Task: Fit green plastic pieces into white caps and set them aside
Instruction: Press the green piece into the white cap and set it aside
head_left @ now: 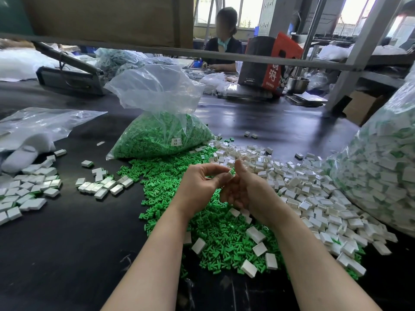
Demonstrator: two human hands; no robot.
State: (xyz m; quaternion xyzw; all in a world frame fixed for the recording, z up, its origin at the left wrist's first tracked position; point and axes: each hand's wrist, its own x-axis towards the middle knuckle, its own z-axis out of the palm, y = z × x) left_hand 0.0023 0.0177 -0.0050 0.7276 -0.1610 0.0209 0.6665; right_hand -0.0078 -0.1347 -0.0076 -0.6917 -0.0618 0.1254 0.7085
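Both hands are up over the green pile — my left hand [199, 178] and right hand [244, 187] meet at one white cap [230, 175], pinched between the fingertips of both. My left fingers curl round its near edge, my right thumb stands just behind it. Is a green piece already seated in it? I can't tell; my fingers cover the open face.

Directly beneath my hands lies the loose heap of green pieces [202, 212], with the loose white caps [298, 187] spread out to the right of my right hand. Off to the left of my left hand sit rows of caps [101, 187] that look finished.

These parts should be feather-light, rigid moulded plastic and a bit slick — best held by the cap's short edges so the hollow stays free, pressing the insert with a thumb. Small enough to pop out of a pinch.

The bag of green pieces [161, 135] beyond my fingertips has a label too small to read, and the big bag on the far right [381, 176] is cut off by the frame.
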